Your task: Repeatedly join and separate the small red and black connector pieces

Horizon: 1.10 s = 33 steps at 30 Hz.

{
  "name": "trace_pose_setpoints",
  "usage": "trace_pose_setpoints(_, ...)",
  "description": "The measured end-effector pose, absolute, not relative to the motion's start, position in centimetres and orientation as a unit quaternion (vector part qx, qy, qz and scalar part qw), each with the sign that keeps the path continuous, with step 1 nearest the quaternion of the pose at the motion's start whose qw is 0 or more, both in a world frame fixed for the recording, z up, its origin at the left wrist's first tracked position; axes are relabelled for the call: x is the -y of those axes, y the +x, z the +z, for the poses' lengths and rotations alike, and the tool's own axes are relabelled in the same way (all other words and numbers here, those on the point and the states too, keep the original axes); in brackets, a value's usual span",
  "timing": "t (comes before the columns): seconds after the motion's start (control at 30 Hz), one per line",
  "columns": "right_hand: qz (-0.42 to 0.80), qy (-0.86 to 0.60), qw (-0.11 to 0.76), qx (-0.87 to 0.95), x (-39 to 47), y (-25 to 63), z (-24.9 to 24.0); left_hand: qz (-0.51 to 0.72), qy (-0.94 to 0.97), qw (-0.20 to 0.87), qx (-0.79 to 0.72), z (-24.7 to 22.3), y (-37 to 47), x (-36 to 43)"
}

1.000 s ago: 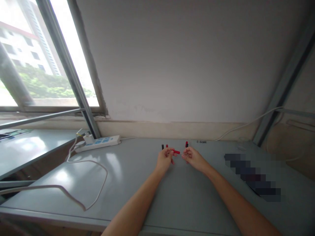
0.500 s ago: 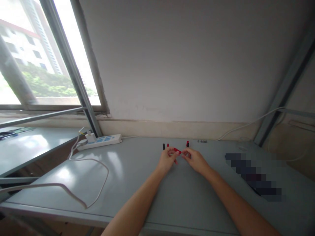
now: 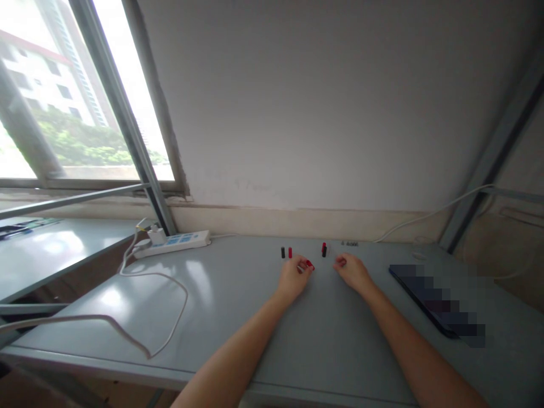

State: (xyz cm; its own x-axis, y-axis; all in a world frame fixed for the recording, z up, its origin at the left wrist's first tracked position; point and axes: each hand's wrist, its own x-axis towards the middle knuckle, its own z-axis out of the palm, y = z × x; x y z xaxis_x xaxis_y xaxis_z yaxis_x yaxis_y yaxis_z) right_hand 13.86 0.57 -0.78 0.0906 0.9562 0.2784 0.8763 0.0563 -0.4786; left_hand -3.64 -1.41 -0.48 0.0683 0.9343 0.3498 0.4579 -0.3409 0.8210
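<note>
My left hand [image 3: 294, 277] is closed round a small red cylinder [image 3: 310, 264], whose end shows at the fingertips. To its right, my right hand [image 3: 351, 270] has its fingers pressed together, and what they hold, if anything, is too small to name. Beyond my left hand a black cylinder [image 3: 283, 253] and another red cylinder [image 3: 290, 252] stand side by side. Between the hands and farther back, a black piece [image 3: 324, 252] is close to a red piece [image 3: 323, 246].
Several tiny dark parts [image 3: 352, 244] lie near the wall. A dark flat object [image 3: 425, 303], partly pixelated, rests at the right. At the left are a white power strip [image 3: 187, 242] and its looping cable [image 3: 181, 311] on the grey table [image 3: 229, 300].
My right hand has moved right, away from my left hand. The red cylinder in my left hand has tilted more steeply and sits slightly lower.
</note>
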Motion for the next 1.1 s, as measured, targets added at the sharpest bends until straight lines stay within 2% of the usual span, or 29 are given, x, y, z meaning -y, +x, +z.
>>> trace_pose_setpoints(0.17,0.078,-0.704,0.294,0.642,-1.6,14.3,-1.1,0.359,0.743,0.203,-0.527,-0.4,-1.9,0.4)
trace_pose_setpoints(0.43,0.044,-0.720,0.260,0.642,-2.2,13.4,-1.2,0.354,0.724,0.193,-0.560,-0.4,1.0,-2.3)
trace_pose_setpoints(0.83,0.012,-0.695,0.280,0.662,-2.7,13.7,-2.4,0.314,0.724,0.151,-0.596,-1.1,2.2,-3.3)
trace_pose_setpoints(1.1,0.010,-0.719,0.220,0.659,-1.7,13.0,-1.4,0.275,0.726,0.119,-0.619,-0.7,2.4,-2.7)
